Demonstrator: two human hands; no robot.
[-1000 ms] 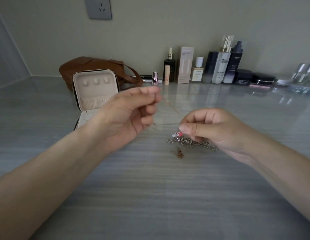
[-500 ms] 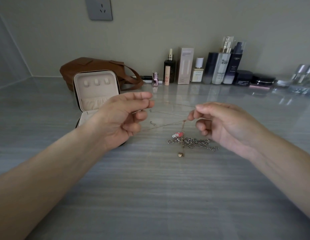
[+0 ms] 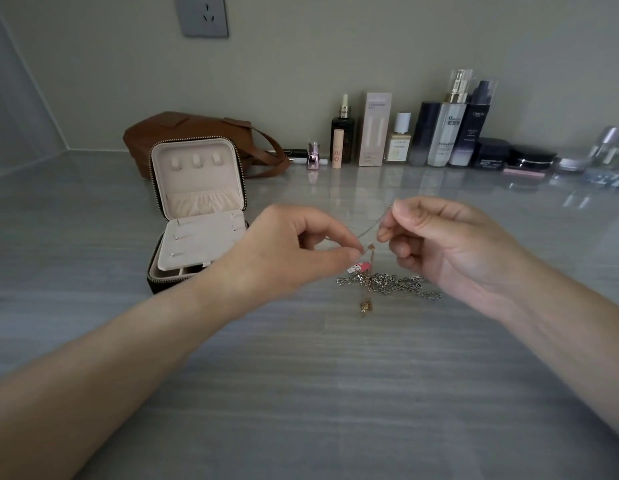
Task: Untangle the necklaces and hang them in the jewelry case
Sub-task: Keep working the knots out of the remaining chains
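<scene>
I read my left hand (image 3: pixel 294 251) pinching the thin gold necklace (image 3: pixel 372 226) at thumb and forefinger; my right hand (image 3: pixel 450 251) pinches the same chain at 2 o'clock from it; the silver chain necklace (image 3: pixel 387 284) lies heaped on the counter (image 3: pixel 301 393) at 6 o'clock; the open jewelry case (image 3: pixel 197 216) stands at 9 o'clock.

Dim, flat, greyish illumination is recorded; only faint, diffuse shadows are cast on the countertop (image 3: pixel 301 393). Soft reflections of the cosmetic bottles (image 3: pixel 446 133) are seen on its glossy rear right area. Wide-angle bowing is noted toward the edges. Slight softness is observed on the left hand (image 3: pixel 287 252) and the fine chain (image 3: pixel 373 226).
</scene>
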